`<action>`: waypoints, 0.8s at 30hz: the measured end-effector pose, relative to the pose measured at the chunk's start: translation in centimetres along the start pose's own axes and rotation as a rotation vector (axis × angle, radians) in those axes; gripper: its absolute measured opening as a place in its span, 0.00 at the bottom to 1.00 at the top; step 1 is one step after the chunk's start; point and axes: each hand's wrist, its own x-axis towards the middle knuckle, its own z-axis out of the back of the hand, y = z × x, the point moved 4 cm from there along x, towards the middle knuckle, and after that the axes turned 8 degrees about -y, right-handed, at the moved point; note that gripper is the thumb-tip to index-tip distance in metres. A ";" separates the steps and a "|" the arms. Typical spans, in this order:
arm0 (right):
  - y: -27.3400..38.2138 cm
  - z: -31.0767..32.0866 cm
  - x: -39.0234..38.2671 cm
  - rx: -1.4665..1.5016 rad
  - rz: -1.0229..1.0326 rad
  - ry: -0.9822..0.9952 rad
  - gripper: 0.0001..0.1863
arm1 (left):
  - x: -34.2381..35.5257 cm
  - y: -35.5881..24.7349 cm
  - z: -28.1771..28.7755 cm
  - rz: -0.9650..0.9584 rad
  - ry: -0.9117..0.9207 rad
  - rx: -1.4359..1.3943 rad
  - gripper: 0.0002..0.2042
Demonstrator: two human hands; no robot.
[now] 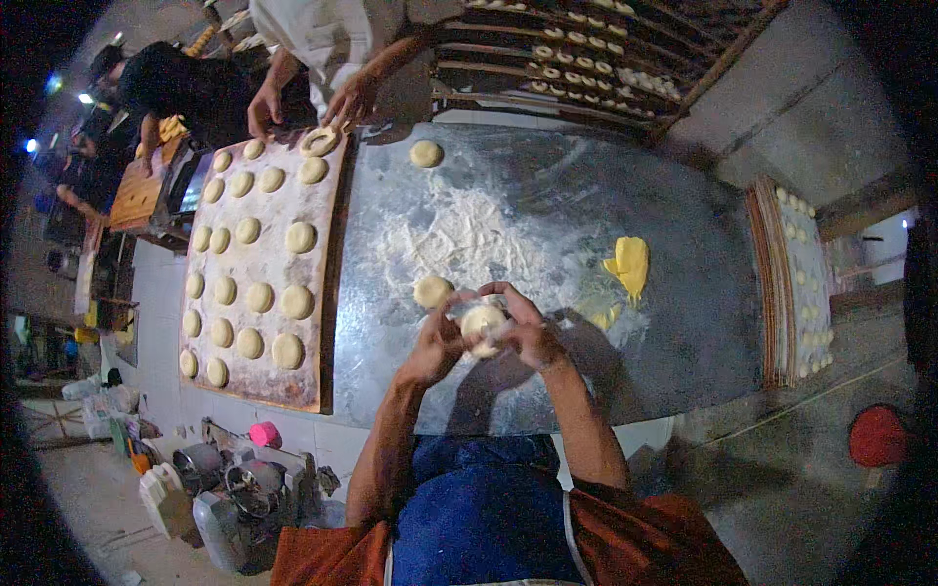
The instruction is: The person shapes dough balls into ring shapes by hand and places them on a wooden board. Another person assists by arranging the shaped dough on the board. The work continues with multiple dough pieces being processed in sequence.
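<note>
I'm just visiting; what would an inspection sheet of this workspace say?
Surface: grey table, white powder spread mid-table.
Job's things: held dough piece; dough round beside left hand, another at far edge; dough-laden board left; yellow paste right.
Clutter: containers and pink item, lower left.
Grip: left hand and right hand around the dough piece, blurred.
Cables: nothing clearly seen.
Surroundings: co-worker's hand by dough ring; loaded rack beyond; stacked boards right.
</note>
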 end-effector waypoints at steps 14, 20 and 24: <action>-5.8 -10.6 1.3 -0.527 0.068 -0.264 0.27 | -5.3 -0.6 8.1 -0.433 -0.519 0.248 0.15; -6.9 -15.0 0.4 -1.056 0.364 -0.242 0.23 | -8.1 -1.8 10.8 -0.665 -0.635 0.704 0.16; -6.4 -17.1 -0.7 -0.783 0.509 -0.337 0.22 | -8.8 -0.1 13.0 -0.345 -0.580 -0.086 0.18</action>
